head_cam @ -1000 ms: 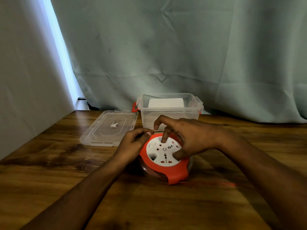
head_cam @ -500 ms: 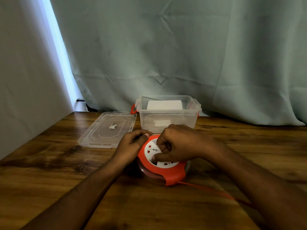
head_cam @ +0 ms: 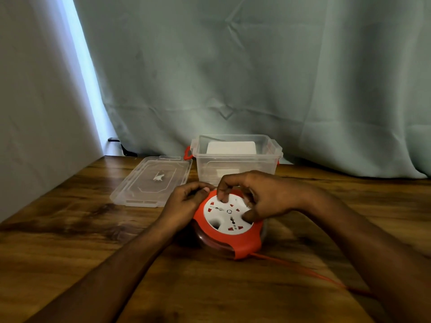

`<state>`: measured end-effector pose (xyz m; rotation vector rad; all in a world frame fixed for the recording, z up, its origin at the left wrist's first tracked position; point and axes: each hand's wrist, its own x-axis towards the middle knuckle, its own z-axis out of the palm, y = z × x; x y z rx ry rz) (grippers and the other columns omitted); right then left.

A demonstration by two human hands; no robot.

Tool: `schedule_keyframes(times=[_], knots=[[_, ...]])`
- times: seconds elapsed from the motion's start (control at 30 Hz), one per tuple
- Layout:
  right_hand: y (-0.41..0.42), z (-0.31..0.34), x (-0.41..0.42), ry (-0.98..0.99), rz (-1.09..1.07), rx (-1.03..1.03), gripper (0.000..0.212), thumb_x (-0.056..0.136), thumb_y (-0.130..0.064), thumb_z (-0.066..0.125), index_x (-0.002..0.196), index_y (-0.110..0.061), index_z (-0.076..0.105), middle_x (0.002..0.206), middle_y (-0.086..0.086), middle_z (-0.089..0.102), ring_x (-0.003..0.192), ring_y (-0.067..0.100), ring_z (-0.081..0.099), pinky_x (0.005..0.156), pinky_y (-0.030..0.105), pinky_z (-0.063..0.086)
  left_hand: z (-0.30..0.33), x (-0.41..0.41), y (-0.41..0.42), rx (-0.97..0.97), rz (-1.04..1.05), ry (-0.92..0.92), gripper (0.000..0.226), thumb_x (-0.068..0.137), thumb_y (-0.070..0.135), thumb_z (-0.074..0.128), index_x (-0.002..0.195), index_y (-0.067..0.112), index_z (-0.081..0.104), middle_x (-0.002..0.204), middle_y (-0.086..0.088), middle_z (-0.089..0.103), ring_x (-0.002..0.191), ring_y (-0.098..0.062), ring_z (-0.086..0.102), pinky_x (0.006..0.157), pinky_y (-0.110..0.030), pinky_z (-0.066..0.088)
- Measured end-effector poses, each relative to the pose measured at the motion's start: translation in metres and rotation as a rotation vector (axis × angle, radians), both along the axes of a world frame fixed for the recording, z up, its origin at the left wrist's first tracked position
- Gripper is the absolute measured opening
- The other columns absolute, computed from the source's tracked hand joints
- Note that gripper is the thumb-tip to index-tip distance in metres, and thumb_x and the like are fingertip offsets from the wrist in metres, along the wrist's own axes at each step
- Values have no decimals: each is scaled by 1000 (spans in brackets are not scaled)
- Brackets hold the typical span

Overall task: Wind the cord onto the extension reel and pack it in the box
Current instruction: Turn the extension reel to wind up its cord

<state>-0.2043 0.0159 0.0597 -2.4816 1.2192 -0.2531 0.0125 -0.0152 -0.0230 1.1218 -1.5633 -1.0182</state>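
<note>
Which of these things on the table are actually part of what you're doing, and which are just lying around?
Part of the job:
extension reel
orange cord trailing from it
clear box, open
left hand steadying the reel
right hand on its white face

Just there:
box lid on the table
curtain behind

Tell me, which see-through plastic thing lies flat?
The lid, left of the box. It lies flat on the table; the box stands upright and open.

Wooden table (head_cam: 70, 252) before pale green curtain (head_cam: 256, 78).
</note>
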Motion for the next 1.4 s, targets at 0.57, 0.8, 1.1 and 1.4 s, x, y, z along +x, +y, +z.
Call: schedule_keyframes(times=[0.57, 0.8, 1.1, 1.4], knots=[[9, -4, 15, 207, -104, -230, 42, 74, -62, 82, 83, -33, 51, 74, -20, 53, 73, 1, 57, 57, 14, 38, -2, -1, -1, 13, 11, 4, 23, 103, 25, 56, 115, 21, 75, 104, 2, 79, 90, -16, 78, 75, -27, 62], [7, -10, 23, 183, -51, -245, 39, 87, -59, 71, 72, -25, 60, 69, -13, 61, 67, 2, 59, 61, 19, 43, -3, -1, -2, 5, 4, -3, 23, 103, 26, 55, 115, 21, 75, 105, 3, 79, 89, -15, 78, 79, -33, 65], [0, 0, 2, 125, -18, -116, 53, 76, -18, 85, 111, -42, 53, 118, -13, 66, 94, 10, 66, 69, 36, 62, -1, -1, 0, 9, -8, -8, 21, 103, 24, 56, 111, 22, 75, 101, 2, 80, 87, -17, 78, 72, -27, 62], [1, -2, 1, 59, -25, -75, 65, 72, -24, 90, 110, -39, 40, 115, -11, 66, 98, 10, 68, 62, 27, 63, 0, -1, 1, 15, -4, -2, 23, 103, 26, 56, 114, 22, 75, 101, 3, 80, 87, -15, 78, 74, -27, 62]])
